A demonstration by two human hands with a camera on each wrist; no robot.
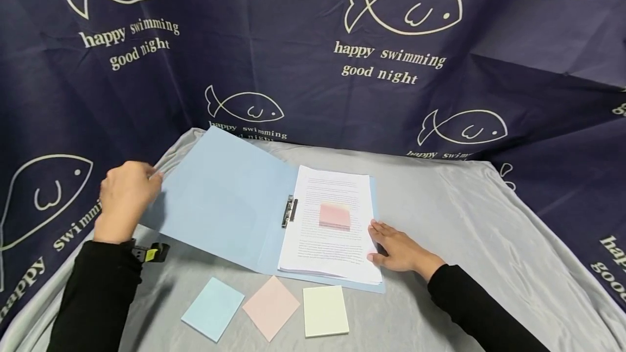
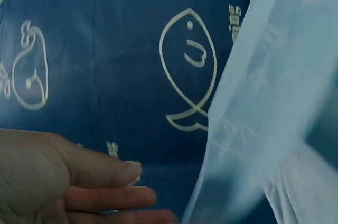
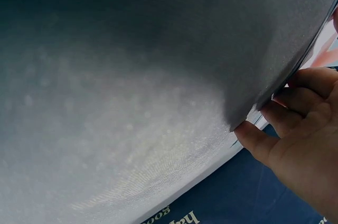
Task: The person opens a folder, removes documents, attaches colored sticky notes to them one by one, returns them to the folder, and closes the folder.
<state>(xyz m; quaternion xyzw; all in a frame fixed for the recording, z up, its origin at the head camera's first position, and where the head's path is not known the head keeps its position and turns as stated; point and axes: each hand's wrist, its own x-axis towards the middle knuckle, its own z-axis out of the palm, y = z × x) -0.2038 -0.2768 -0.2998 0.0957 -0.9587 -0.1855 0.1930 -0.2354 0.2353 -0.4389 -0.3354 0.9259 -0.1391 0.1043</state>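
Observation:
A light blue folder (image 1: 220,194) lies spread open, its cover to the left. Printed sheets (image 1: 327,257) sit on its right side beside a metal clip (image 1: 289,211), and a pink sticky note (image 1: 335,217) is on the top sheet. My left hand (image 1: 128,194) is at the cover's outer left edge. In the left wrist view its thumb and fingers (image 2: 111,197) are extended beside the blurred cover (image 2: 264,102), with no grip visible. My right hand (image 1: 403,249) rests its fingers on the right edge of the sheets and folder.
In front of the folder lie a blue sticky note pad (image 1: 213,308), a pink pad (image 1: 271,308) and a pale yellow pad (image 1: 326,311). A grey cloth (image 1: 440,200) covers the table. Dark blue fish-print fabric (image 1: 303,31) hangs behind and at both sides.

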